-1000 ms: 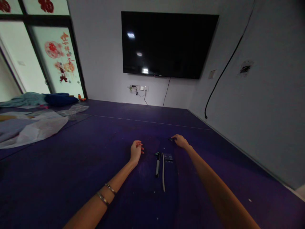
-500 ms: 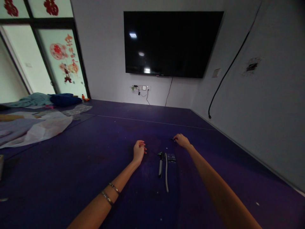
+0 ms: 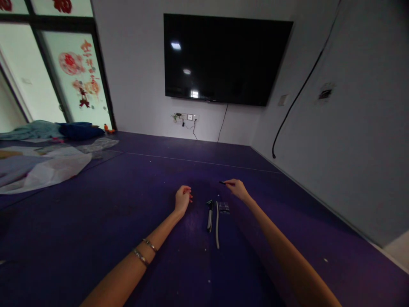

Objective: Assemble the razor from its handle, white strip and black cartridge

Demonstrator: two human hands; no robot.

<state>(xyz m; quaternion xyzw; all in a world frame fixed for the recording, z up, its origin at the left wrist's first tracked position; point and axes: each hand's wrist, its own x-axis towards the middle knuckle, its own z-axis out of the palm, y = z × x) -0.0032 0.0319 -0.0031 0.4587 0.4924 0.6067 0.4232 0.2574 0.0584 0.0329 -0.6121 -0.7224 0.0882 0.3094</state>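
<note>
**Right fingers pinch a small dark piece over the purple surface**

The purple surface [image 3: 134,183] spreads beneath both arms. The right arm [image 3: 284,247] reaches forward and inward from the lower right; the left arm [image 3: 153,241], wearing two bracelets [image 3: 140,257], slants in from the lower left. The right hand [image 3: 237,188] is palm down, its fingers [image 3: 228,182] closed narrowly. The left hand [image 3: 182,201] rests sideways, its fingers [image 3: 188,190] loosely curled; whether they hold anything cannot be told. Between the forearms lie a pale rod [image 3: 217,228], a razor [image 3: 209,219] just left of it and a flat packet [image 3: 224,207] by its far end. Smallest is the dark piece [image 3: 221,182], at the right fingertips, beyond these.
</note>
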